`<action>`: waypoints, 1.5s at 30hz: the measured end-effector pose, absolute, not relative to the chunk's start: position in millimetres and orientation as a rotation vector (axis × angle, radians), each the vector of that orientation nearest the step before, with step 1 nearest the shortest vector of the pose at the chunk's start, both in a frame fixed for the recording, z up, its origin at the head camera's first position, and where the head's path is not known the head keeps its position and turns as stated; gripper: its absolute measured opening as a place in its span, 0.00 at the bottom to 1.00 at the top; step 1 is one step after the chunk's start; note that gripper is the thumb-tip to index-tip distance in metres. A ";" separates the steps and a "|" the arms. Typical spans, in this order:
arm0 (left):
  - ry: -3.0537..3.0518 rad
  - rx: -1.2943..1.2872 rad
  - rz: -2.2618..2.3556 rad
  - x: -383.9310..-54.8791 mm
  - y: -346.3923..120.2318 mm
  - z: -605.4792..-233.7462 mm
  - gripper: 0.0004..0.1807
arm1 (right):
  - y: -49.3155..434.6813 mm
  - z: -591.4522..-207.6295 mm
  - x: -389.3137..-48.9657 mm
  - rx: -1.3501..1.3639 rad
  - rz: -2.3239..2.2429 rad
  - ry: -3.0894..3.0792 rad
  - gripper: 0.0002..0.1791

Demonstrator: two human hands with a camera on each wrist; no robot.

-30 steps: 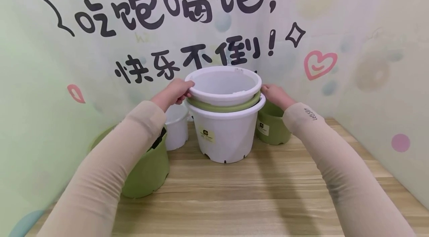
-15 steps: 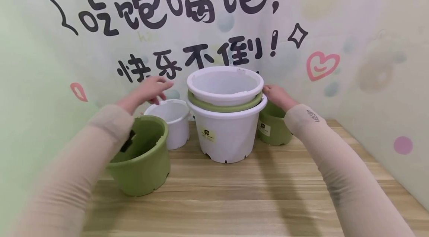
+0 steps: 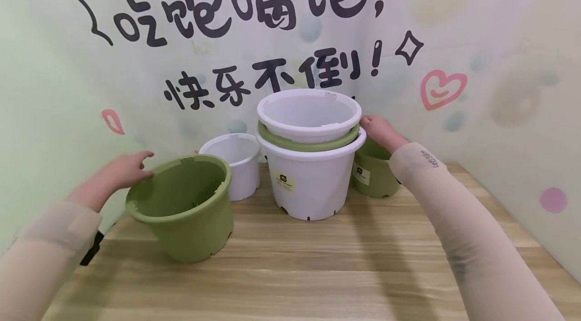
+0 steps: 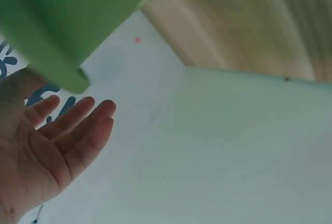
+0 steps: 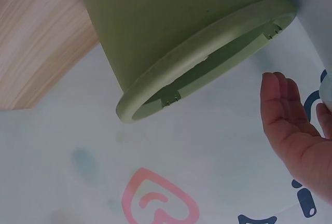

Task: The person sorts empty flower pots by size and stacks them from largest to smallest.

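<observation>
Far left, your left hand (image 3: 127, 169) is loose and grips nothing, its thumb at the rim of a large olive-green round plastic pot (image 3: 199, 230) standing on the wood-grain table (image 3: 290, 270). Watch it: a thumb-only hold may slip on that thick rim, or a shove could knock the pot into the smaller white round plastic pot (image 3: 245, 175) behind. Now the stack, in the middle: a big white round plastic pot (image 3: 313, 180), a green plastic pot (image 3: 308, 147) nested in it, rim showing, and another white round plastic pot (image 3: 309, 133) on top. A sideways push up there might topple it. At its right edge your right hand (image 3: 383, 132) is unclenched, fingers straight; I can't tell whether it touches. Drop it carelessly and you could bump the small green round plastic pot (image 3: 375, 177) below.
</observation>
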State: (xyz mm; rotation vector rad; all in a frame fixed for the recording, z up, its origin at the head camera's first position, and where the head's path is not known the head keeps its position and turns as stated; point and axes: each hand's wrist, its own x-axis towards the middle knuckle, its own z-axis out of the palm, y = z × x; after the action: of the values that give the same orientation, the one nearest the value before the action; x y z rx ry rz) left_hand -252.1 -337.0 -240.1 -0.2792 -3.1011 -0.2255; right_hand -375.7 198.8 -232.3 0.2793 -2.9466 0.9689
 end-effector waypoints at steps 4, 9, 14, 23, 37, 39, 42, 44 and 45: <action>-3.108 -0.201 -0.554 -240.3 -346.8 -264.6 0.30 | 201.8 -234.2 -374.0 0.280 0.946 -2.950 0.28; -3.062 -0.102 -1.092 -228.9 -354.1 -280.3 0.30 | 199.9 -235.1 -371.9 0.282 0.955 -2.971 0.29; -3.047 -0.095 -1.150 -228.7 -356.2 -277.6 0.34 | 197.9 -234.7 -372.9 0.284 0.978 -2.954 0.31; -3.037 -0.052 -1.226 -230.6 -355.5 -273.0 0.35 | 197.0 -233.1 -372.1 0.261 0.986 -2.946 0.30; -3.064 -0.031 -1.223 -229.7 -347.3 -249.3 0.35 | 198.5 -233.1 -374.3 0.242 1.014 -2.940 0.29; -3.064 -0.016 -1.234 -230.3 -344.8 -240.7 0.35 | 198.6 -233.0 -374.0 0.242 1.017 -2.940 0.30; -3.058 -0.009 -1.235 -231.7 -341.1 -225.8 0.35 | 198.1 -232.8 -372.6 0.245 1.023 -2.938 0.30; -3.049 -0.005 -1.236 -232.9 -338.3 -215.0 0.35 | 197.7 -232.7 -371.9 0.249 1.020 -2.938 0.31; -3.044 -0.005 -1.236 -233.3 -336.9 -209.6 0.35 | 197.5 -232.8 -371.7 0.251 1.017 -2.937 0.31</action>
State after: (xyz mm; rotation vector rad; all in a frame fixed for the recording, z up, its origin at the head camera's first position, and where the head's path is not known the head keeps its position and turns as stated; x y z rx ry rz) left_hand -233.3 -336.9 -209.6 -0.0050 -3.0444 -1.2359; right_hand -371.7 197.5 -232.8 0.2513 -2.9369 1.0174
